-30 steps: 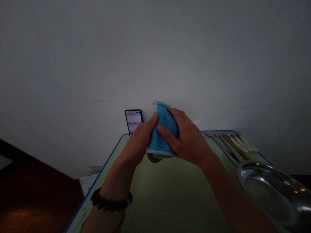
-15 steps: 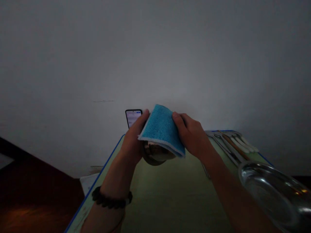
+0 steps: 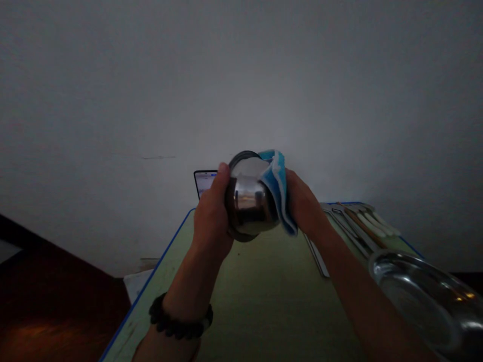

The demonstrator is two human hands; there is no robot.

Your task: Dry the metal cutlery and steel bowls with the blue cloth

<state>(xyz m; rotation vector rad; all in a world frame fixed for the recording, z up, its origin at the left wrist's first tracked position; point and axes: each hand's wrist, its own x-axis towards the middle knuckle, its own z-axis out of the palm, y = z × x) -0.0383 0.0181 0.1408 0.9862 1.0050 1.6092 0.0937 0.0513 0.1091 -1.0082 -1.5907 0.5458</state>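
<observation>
A shiny, rounded metal bowl is held up above the table, tipped so that its outer side faces me. My left hand grips its left rim, the thumb on top. On the bowl's right side my right hand holds a folded blue cloth with a pale edge against the metal. The fingertips of my right hand are hidden behind the cloth. The inside of the bowl is out of sight.
A phone leans against the wall behind my left hand. At the right of the green table lie several long-handled utensils, with a large metal basin nearer me. A flat metal-edged item lies by my right forearm.
The cloth has slid off the bowl's face to its right side, with my right hand moving slightly right. The bowl's shiny outer surface is now uncovered.
</observation>
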